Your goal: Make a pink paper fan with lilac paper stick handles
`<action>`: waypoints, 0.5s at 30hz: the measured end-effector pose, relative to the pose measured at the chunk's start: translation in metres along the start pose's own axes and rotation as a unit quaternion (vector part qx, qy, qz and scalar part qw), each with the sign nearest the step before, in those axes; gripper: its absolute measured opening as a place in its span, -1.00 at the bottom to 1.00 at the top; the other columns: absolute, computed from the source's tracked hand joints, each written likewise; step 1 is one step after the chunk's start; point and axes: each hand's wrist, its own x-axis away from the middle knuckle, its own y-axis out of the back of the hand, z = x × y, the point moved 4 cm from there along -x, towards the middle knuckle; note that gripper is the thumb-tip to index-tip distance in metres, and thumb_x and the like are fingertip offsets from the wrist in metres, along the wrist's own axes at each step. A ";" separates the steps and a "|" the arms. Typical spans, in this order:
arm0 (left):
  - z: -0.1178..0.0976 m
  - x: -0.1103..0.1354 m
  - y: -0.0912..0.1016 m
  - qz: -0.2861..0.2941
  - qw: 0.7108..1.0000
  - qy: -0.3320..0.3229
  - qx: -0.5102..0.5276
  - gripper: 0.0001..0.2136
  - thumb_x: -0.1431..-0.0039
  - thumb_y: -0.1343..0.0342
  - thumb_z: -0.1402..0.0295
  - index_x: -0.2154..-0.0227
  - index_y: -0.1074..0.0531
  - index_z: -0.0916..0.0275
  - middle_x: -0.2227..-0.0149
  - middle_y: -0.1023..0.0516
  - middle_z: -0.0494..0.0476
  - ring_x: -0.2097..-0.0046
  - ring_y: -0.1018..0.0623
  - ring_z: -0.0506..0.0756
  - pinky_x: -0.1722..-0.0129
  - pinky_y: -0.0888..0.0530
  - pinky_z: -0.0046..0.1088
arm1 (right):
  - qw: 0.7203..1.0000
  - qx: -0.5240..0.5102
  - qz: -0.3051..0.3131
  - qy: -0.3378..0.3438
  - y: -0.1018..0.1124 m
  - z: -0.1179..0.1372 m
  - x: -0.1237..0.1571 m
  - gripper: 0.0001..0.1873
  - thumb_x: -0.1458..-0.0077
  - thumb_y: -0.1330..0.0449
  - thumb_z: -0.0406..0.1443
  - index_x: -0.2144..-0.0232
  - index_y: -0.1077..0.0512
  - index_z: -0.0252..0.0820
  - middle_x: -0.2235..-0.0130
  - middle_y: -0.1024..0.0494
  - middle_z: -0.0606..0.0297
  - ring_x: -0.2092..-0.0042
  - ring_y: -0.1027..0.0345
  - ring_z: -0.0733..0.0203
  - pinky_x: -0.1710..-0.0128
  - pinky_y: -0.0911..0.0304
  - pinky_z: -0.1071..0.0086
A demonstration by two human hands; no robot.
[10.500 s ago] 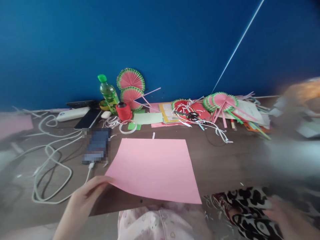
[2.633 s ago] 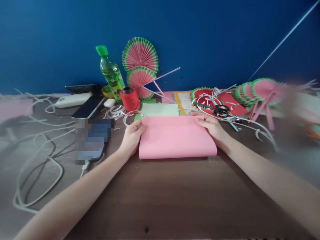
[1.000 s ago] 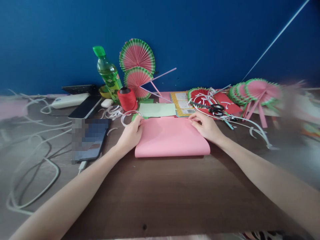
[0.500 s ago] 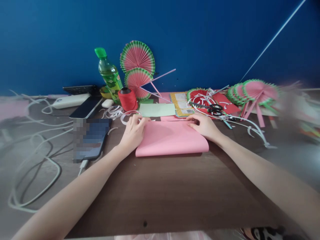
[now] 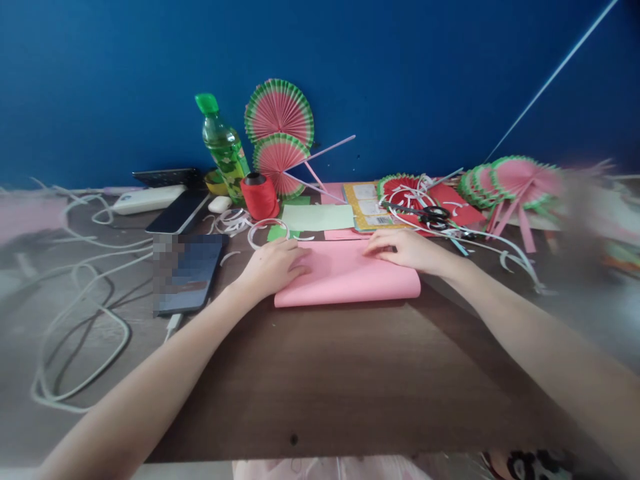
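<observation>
A pink sheet of paper (image 5: 350, 280) lies folded over on the brown table (image 5: 350, 373), its rounded fold toward me. My left hand (image 5: 273, 265) rests flat on the sheet's left part, fingers stretched out along the far edge. My right hand (image 5: 403, 248) lies flat on the far right part, fingers pointing left. Both hands press the top layer down and hold nothing.
A phone (image 5: 187, 272) with a white cable (image 5: 75, 333) lies left of the sheet. Behind stand a green bottle (image 5: 223, 155), a red thread spool (image 5: 259, 195), paper watermelon fans (image 5: 280, 137), scissors (image 5: 435, 215) among white strips, and more fans (image 5: 515, 183) at right.
Both hands slid inward over the top of the folded sheet and flattened out. The fold now lies lower against the table.
</observation>
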 end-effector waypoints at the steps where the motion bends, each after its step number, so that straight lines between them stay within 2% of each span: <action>1: -0.001 0.000 0.000 0.003 1.000 0.001 -0.006 -0.66 -0.16 -0.01 0.19 0.04 -0.42 0.18 0.24 -0.49 0.13 0.16 -0.45 0.13 0.15 -0.38 -0.35 | 0.999 -0.007 0.033 -0.011 0.001 0.002 -0.001 -0.73 -0.04 -0.07 -0.40 0.25 -0.53 -0.16 0.17 -0.52 0.20 0.15 -0.39 0.19 0.10 -0.27 0.27; 4: -0.002 0.000 -0.002 0.010 1.000 -0.002 -0.017 -0.65 -0.16 -0.02 0.20 0.02 -0.41 0.16 0.27 -0.47 0.13 0.17 -0.43 0.13 0.16 -0.38 -0.36 | 0.991 -0.022 0.129 -0.028 -0.001 0.012 0.000 -0.64 0.03 -0.10 -0.44 0.15 -0.49 -0.17 0.05 -0.47 0.19 0.08 -0.37 0.17 0.07 -0.28 0.29; 6: -0.002 0.001 -0.002 0.008 1.000 0.002 -0.022 -0.65 -0.16 -0.02 0.20 0.02 -0.41 0.15 0.25 -0.47 0.14 0.16 -0.42 0.13 0.17 -0.38 -0.37 | 0.988 -0.006 0.154 -0.014 -0.007 0.027 0.000 -0.50 0.06 -0.06 -0.52 0.03 -0.41 -0.19 -0.05 -0.40 0.17 -0.03 -0.29 0.16 -0.02 -0.23 0.27; 9: -0.003 0.002 -0.002 0.006 0.999 0.013 -0.030 -0.65 -0.16 -0.02 0.19 0.02 -0.41 0.13 0.21 -0.46 0.13 0.14 -0.41 0.14 0.18 -0.39 -0.38 | 0.987 0.059 0.146 0.017 -0.019 0.058 0.004 -0.38 0.09 0.07 -0.63 -0.01 -0.37 -0.21 -0.12 -0.34 0.18 -0.14 -0.16 0.18 -0.11 -0.12 0.24; 11: -0.005 0.002 -0.001 0.008 0.999 0.015 -0.033 -0.65 -0.16 -0.02 0.19 0.00 -0.40 0.13 0.20 -0.46 0.13 0.13 -0.41 0.13 0.19 -0.40 -0.39 | 0.984 0.114 0.137 0.031 -0.028 0.082 0.011 -0.39 0.08 0.05 -0.64 -0.01 -0.37 -0.23 -0.12 -0.33 0.15 -0.13 -0.17 0.14 -0.08 -0.15 0.22; 13: -0.006 0.003 -0.001 0.011 0.999 0.018 -0.031 -0.65 -0.17 -0.01 0.20 -0.01 -0.39 0.14 0.20 -0.45 0.13 0.13 -0.40 0.13 0.19 -0.40 -0.39 | 0.976 0.177 0.116 0.044 -0.036 0.106 0.019 -0.44 0.09 0.02 -0.63 0.03 -0.39 -0.26 -0.04 -0.40 0.11 -0.03 -0.27 0.09 0.01 -0.24 0.21; 15: -0.008 0.003 -0.001 0.014 0.999 0.024 -0.027 -0.65 -0.18 0.00 0.22 -0.01 -0.39 0.16 0.19 -0.45 0.14 0.11 -0.40 0.13 0.19 -0.41 -0.39 | 0.963 0.247 0.104 0.033 -0.044 0.123 0.027 -0.57 0.05 -0.01 -0.60 0.14 -0.45 -0.33 0.13 -0.49 0.07 0.14 -0.36 0.06 0.18 -0.33 0.20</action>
